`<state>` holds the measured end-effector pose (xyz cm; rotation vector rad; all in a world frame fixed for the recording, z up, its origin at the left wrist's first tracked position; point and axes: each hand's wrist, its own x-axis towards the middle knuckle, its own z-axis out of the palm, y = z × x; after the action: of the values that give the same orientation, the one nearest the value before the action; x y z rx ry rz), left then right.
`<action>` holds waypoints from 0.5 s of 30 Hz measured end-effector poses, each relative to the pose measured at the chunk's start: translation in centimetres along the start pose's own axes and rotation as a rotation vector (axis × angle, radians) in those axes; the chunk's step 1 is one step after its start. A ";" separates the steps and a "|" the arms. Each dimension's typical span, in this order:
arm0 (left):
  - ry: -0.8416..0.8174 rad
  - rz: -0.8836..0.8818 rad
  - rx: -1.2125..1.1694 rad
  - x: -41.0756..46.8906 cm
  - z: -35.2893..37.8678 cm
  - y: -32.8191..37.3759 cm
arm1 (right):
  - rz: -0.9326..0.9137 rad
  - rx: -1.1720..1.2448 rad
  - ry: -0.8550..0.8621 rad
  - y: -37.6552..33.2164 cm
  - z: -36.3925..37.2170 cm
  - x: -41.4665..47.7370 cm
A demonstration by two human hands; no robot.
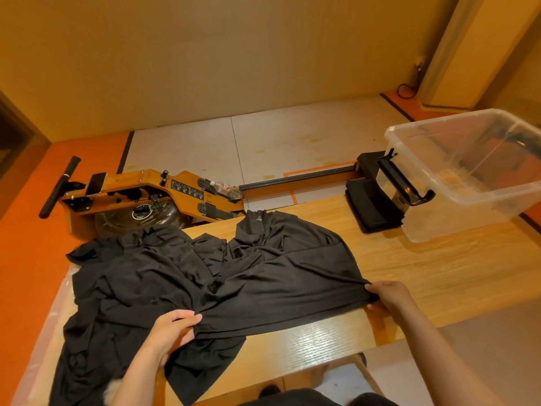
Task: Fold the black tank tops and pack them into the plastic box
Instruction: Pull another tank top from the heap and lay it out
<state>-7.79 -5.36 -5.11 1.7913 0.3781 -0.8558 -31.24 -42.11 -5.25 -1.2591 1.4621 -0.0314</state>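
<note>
A black tank top (287,268) lies spread across the wooden table (424,265), its hem toward me. My left hand (172,329) pinches the hem's left corner. My right hand (386,294) grips the hem's right corner at the table's near side. More black tank tops (123,288) lie crumpled in a heap on the left, partly under the spread one. A clear plastic box (468,174) stands at the table's far right, with a black clip handle on its near end. A folded black tank top (371,206) lies on the table against the box's left wall.
A wooden rowing machine (152,191) stands on the floor beyond the table, with a plastic bottle on it. The table's near edge runs just in front of my body. Bare wood lies between the spread top and the box.
</note>
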 end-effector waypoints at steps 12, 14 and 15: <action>0.051 0.221 -0.424 -1.6 2.5 15.0 | -0.333 0.428 0.030 -15.6 1.0 -3.2; 0.064 0.274 -0.512 -1.6 2.9 18.8 | -0.339 0.580 -0.006 -19.8 0.9 -3.9; 0.069 0.316 -0.542 -1.6 3.0 20.8 | -0.346 0.635 -0.024 -21.9 0.9 -4.6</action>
<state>2.86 -15.90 9.79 1.3274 0.3224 -0.4161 -17.32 -47.73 11.34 -0.9570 1.0696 -0.6587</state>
